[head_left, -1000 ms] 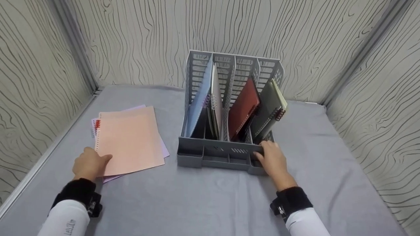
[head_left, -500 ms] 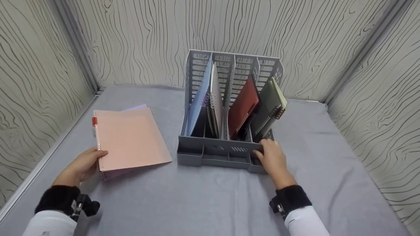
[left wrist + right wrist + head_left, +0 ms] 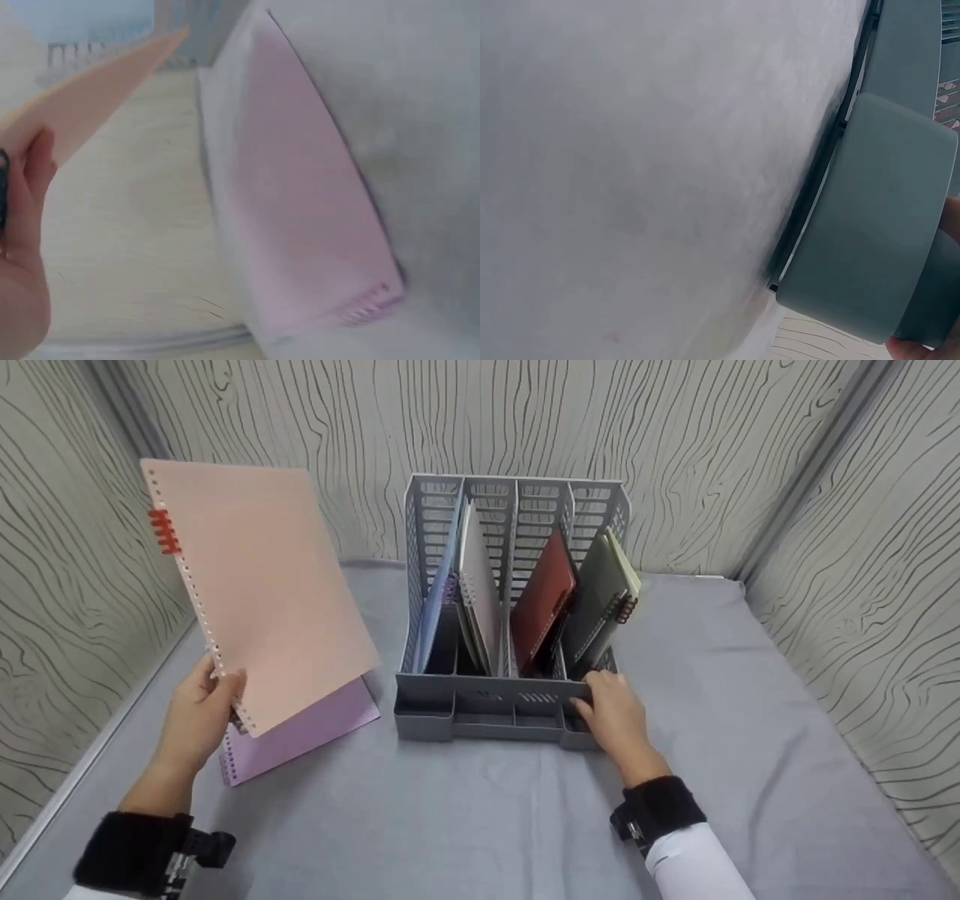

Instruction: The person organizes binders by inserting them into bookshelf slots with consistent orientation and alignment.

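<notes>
A peach notebook (image 3: 255,577) with a short red coil on its left edge is raised and tilted at the left. My left hand (image 3: 196,709) pinches its lower left corner, thumb on the cover. Beneath lies a purple notebook (image 3: 307,731), partly hidden in the head view; the left wrist view shows the purple notebook (image 3: 307,195) flat on the cloth. At the centre stands a grey file organizer (image 3: 484,730). My right hand (image 3: 616,716) grips its front right corner, thumb inside the small front compartment.
In the organizer's slots lean a blue notebook (image 3: 441,592), a pale pinkish notebook (image 3: 484,585), a red notebook (image 3: 544,600) and a dark green notebook (image 3: 596,600). Grey cloth (image 3: 420,825) covers the table. Patterned wall panels (image 3: 360,420) enclose the back and sides.
My left hand has lifted the peach notebook off the purple one, up and tilted toward me, exposing more purple cover. The right hand keeps its grip on the organizer.
</notes>
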A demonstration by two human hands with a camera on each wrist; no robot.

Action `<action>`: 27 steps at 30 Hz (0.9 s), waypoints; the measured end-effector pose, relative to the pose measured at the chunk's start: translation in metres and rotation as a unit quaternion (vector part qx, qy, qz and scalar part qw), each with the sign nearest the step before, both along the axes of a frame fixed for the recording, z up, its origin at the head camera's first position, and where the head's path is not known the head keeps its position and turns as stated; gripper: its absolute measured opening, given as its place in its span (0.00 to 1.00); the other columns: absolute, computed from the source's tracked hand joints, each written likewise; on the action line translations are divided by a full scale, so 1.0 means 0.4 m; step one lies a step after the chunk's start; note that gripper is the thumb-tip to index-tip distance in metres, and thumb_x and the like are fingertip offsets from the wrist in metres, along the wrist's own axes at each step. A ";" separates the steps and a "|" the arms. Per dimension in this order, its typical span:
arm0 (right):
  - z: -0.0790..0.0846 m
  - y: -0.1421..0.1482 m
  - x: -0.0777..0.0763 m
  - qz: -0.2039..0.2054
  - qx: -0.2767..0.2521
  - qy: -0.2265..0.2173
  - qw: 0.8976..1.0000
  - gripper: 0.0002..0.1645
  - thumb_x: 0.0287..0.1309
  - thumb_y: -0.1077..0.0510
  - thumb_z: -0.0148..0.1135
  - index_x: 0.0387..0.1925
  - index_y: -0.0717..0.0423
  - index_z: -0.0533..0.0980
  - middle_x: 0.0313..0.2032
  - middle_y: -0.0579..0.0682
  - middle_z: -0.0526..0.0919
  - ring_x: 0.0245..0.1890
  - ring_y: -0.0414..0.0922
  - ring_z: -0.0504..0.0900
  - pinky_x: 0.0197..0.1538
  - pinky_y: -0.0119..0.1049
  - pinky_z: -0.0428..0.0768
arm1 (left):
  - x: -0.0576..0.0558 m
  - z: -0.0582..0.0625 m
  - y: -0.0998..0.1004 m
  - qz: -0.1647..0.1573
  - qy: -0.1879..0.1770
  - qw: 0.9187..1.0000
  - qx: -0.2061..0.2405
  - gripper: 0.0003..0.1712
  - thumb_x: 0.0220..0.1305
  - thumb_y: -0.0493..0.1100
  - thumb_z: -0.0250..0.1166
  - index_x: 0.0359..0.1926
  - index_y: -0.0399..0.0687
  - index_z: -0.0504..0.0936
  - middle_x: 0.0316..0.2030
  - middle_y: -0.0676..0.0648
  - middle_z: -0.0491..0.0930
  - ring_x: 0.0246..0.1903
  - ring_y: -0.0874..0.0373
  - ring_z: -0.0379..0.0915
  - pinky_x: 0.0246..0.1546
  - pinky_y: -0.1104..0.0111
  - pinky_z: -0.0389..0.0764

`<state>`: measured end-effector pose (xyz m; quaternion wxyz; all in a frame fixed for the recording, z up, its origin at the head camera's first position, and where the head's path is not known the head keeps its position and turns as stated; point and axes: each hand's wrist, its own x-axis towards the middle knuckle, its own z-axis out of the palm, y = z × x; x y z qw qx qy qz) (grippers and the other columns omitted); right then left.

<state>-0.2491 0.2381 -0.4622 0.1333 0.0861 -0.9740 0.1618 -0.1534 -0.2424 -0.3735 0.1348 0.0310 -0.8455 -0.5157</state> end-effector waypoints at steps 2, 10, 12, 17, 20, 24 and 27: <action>-0.001 -0.009 0.000 -0.001 0.000 0.002 1.000 0.14 0.53 0.55 0.66 0.34 0.57 0.71 0.35 0.53 0.76 0.39 0.52 0.72 0.37 0.49 0.74 | 0.011 0.015 0.031 0.028 0.034 0.999 -0.014 0.23 0.72 0.45 0.45 0.64 0.40 0.63 0.29 0.45 0.74 0.24 0.64 0.72 0.21 0.73 0.76; -0.011 -0.064 0.001 0.021 -0.001 0.015 1.000 0.14 0.53 0.54 0.67 0.33 0.56 0.71 0.33 0.51 0.75 0.38 0.50 0.72 0.37 0.46 0.74 | 0.044 0.045 0.115 0.058 0.155 0.985 -0.045 0.17 0.69 0.38 0.50 0.56 0.39 0.72 0.34 0.42 0.79 0.26 0.66 0.74 0.23 0.82 0.73; -0.013 -0.073 -0.002 0.022 -0.002 0.023 1.000 0.14 0.52 0.55 0.68 0.33 0.55 0.71 0.33 0.50 0.75 0.38 0.50 0.72 0.37 0.46 0.75 | 0.037 0.045 0.133 0.049 0.179 0.980 -0.066 0.18 0.69 0.38 0.51 0.58 0.39 0.71 0.42 0.41 0.81 0.32 0.63 0.79 0.29 0.81 0.76; -0.015 -0.082 -0.007 0.037 0.002 0.039 0.999 0.14 0.51 0.55 0.68 0.34 0.57 0.72 0.33 0.50 0.75 0.38 0.50 0.73 0.38 0.44 0.75 | -0.010 0.035 0.187 0.040 0.234 0.965 -0.113 0.19 0.69 0.37 0.52 0.59 0.40 0.71 0.43 0.35 0.81 0.37 0.43 0.80 0.32 0.57 0.81; -0.012 -0.069 -0.008 0.042 0.003 0.054 0.998 0.15 0.51 0.55 0.68 0.36 0.58 0.73 0.33 0.51 0.76 0.37 0.50 0.73 0.37 0.44 0.76 | -0.062 0.025 0.236 0.049 0.266 0.954 -0.126 0.18 0.68 0.36 0.53 0.58 0.40 0.72 0.41 0.33 0.80 0.35 0.38 0.80 0.32 0.47 0.78; -0.011 -0.031 -0.004 0.024 0.000 0.068 0.997 0.15 0.50 0.56 0.69 0.34 0.58 0.72 0.33 0.51 0.75 0.36 0.50 0.72 0.37 0.45 0.75 | -0.146 0.009 0.319 0.062 0.285 0.945 -0.147 0.18 0.67 0.37 0.54 0.57 0.44 0.73 0.33 0.32 0.81 0.25 0.39 0.78 0.26 0.48 0.77; -0.016 -0.002 0.001 0.011 -0.002 0.073 0.997 0.15 0.49 0.57 0.70 0.32 0.57 0.72 0.31 0.51 0.75 0.35 0.50 0.72 0.36 0.45 0.74 | -0.201 -0.008 0.377 0.070 0.278 0.944 -0.162 0.18 0.68 0.40 0.53 0.58 0.46 0.72 0.25 0.32 0.79 0.17 0.41 0.72 0.20 0.50 0.73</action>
